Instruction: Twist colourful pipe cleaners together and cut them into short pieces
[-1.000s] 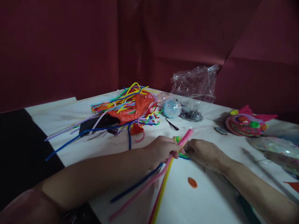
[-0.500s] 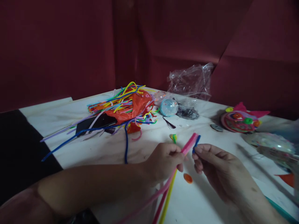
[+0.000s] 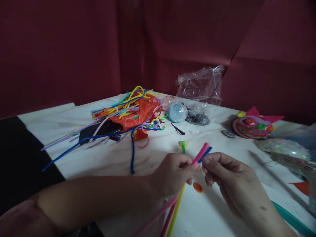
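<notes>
My left hand (image 3: 174, 172) is closed around a bundle of pink and yellow pipe cleaners (image 3: 200, 153) whose tips stick up past my fingers and whose long ends trail down toward me. My right hand (image 3: 225, 174) pinches a blue pipe cleaner (image 3: 206, 153) right beside the pink tips. Both hands hover just above the white table (image 3: 111, 158). A small orange disc (image 3: 197, 187) lies on the table under my hands, and a little green and yellow piece (image 3: 183, 145) sits just beyond them.
A heap of coloured pipe cleaners (image 3: 125, 113) with a red plastic bag and a dark phone (image 3: 100, 129) lies at the back left. Behind sit a pale blue ball (image 3: 177, 113), a clear plastic bag (image 3: 201, 86), a colourful round craft (image 3: 251, 126) and a grey disc (image 3: 227, 133).
Both hands lifted off the table and came toward me. My right hand picked up the blue pipe cleaner and brought its tip beside the pink ones.
</notes>
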Motion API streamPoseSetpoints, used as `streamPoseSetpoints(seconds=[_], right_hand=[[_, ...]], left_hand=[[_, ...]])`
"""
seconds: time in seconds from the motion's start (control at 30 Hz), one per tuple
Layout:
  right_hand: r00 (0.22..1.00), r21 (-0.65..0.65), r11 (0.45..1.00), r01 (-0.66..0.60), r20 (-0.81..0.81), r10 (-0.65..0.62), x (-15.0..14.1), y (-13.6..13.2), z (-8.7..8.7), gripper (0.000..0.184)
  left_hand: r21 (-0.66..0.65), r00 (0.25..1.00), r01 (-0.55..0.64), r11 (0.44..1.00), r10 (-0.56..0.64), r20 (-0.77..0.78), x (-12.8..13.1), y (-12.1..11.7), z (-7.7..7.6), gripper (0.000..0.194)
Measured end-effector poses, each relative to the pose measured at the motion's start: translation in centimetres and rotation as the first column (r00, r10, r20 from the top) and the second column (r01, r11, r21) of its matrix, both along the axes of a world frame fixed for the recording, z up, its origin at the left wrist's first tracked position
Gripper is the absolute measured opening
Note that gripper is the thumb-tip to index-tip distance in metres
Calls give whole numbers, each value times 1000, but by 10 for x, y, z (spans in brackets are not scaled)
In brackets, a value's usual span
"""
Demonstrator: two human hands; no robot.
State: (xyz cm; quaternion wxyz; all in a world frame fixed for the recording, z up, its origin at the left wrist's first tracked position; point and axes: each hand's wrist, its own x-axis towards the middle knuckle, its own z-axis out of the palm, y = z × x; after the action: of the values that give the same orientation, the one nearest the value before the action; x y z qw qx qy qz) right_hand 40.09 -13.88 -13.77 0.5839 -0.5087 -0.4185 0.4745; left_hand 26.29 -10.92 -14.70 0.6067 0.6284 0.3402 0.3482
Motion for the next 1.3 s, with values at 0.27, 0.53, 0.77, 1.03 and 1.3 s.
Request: streamPoseSetpoints(seconds=[0.27,0.53,0.77,1.03,1.3], right_hand=[[1000,1,1000,-1,13,1,3,2,1,29],[992,-40,991,-126,-33,125,0,-2,7,25],[996,-27,996,-89,-7,89,2,-1,0,27],[995,20,995,-103,22,102,2,-1,-2,24],[990,36,991,-128,68,125,2,-3,-1,27]], left_hand=[[32,1000,15,999,-14,-27,-1,-2,0,14],[-97,1000,4,995,-2,16,-1,-4,2,12],[-169,999,27,985,-23,27,-2,-5,3,12],[-175,998,58,983,-52,40,-2,-5,2,11],[-146,997,77,986,-74,26,-3,-5,2,15]])
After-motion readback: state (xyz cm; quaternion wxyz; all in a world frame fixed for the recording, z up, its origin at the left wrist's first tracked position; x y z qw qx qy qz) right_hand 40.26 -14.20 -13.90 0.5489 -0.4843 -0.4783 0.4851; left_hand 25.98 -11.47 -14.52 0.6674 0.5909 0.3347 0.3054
